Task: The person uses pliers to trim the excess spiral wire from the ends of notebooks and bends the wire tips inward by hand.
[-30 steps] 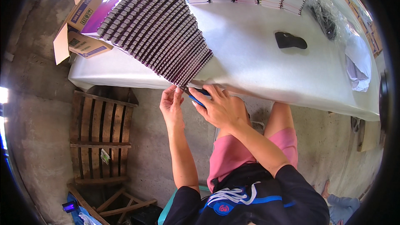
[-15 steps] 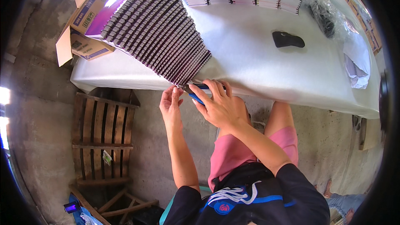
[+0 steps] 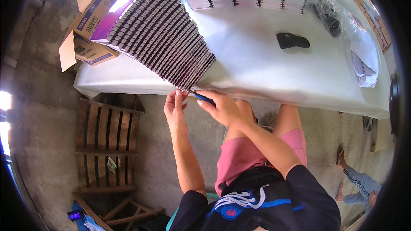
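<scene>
Head view: at the white table's [image 3: 252,55] front edge, our right hand [image 3: 223,110] grips a blue-handled tool [image 3: 205,99]; our left hand [image 3: 174,108] has fingertips at the coil-bound notebooks [image 3: 160,36] on the table's left, whether pinching anything we cannot tell.

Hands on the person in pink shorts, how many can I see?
2. The left hand is at the near corner of the spiral-bound stack. The right hand, beside it, holds a blue-handled tool. Neither hand is hidden, though some fingers are.
</scene>
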Demonstrator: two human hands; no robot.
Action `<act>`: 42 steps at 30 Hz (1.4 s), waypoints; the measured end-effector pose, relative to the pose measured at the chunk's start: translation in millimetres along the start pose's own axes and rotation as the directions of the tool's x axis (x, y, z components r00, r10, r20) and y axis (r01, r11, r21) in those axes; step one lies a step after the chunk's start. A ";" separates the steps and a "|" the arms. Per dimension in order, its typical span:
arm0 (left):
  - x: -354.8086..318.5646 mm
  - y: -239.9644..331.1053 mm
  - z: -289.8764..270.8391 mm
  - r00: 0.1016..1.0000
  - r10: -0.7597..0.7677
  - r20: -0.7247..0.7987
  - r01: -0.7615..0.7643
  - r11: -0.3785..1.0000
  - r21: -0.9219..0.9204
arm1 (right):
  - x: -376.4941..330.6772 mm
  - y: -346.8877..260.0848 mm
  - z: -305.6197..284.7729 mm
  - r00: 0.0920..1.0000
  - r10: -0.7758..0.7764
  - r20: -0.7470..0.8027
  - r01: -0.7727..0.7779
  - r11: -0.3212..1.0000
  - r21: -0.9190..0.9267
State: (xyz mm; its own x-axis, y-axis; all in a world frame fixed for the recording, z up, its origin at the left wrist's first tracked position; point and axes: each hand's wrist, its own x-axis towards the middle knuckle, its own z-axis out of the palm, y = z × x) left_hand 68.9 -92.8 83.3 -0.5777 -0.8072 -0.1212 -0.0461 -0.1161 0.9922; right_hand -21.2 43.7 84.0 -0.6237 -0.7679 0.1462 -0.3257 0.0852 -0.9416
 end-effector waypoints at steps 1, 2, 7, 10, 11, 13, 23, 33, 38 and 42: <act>0.1 0.9 -0.2 1.000 -0.001 -0.001 0.001 1.000 0.011 | -5.1 -0.6 5.7 0.977 -0.177 -0.116 0.148 0.965 -0.218; -0.2 2.8 0.0 1.000 -0.003 -0.002 0.003 1.000 0.023 | -9.5 -1.2 6.6 0.958 -0.241 -0.154 0.177 0.923 -0.341; 2.0 0.8 -0.8 1.000 0.005 0.009 -0.006 1.000 0.020 | -6.1 -3.1 6.3 0.870 -0.465 -0.163 0.272 0.729 -0.629; 2.8 0.7 -0.6 1.000 0.010 0.005 -0.010 0.999 0.033 | -0.5 2.0 9.7 0.850 -0.499 -0.168 0.276 0.694 -0.665; 3.0 1.2 -0.5 1.000 0.009 0.003 -0.009 0.999 0.036 | 0.4 3.7 9.9 0.852 -0.499 -0.159 0.282 0.692 -0.664; 2.8 1.4 -1.0 1.000 0.010 0.000 -0.010 0.999 0.041 | 0.7 7.1 10.7 0.856 -0.498 -0.140 0.294 0.690 -0.661; 3.9 0.6 1.8 1.000 0.013 0.000 -0.013 0.998 0.060 | 10.2 6.0 6.4 0.995 -0.097 -0.006 0.097 0.980 0.175; 4.0 8.8 -2.1 0.999 0.034 0.028 -0.037 0.993 0.110 | -6.5 -8.4 3.9 0.861 -0.470 -0.193 0.283 0.759 -0.586; 5.9 3.7 -3.9 0.999 0.037 0.031 -0.041 0.992 0.122 | 1.4 -3.8 9.7 0.860 -0.484 -0.162 0.307 0.743 -0.595; 5.7 3.6 -4.0 0.999 0.033 0.024 -0.035 0.994 0.106 | 2.3 -2.5 12.1 0.915 -0.385 -0.120 0.286 0.829 -0.482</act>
State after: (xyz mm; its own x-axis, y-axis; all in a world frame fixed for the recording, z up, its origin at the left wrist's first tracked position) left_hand 68.7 -100.1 86.1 -0.5981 -0.7966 -0.0880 -0.1123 -0.0255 0.9934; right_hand -13.2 34.0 83.0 -0.5306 -0.6591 0.5330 -0.7902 0.1570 -0.5924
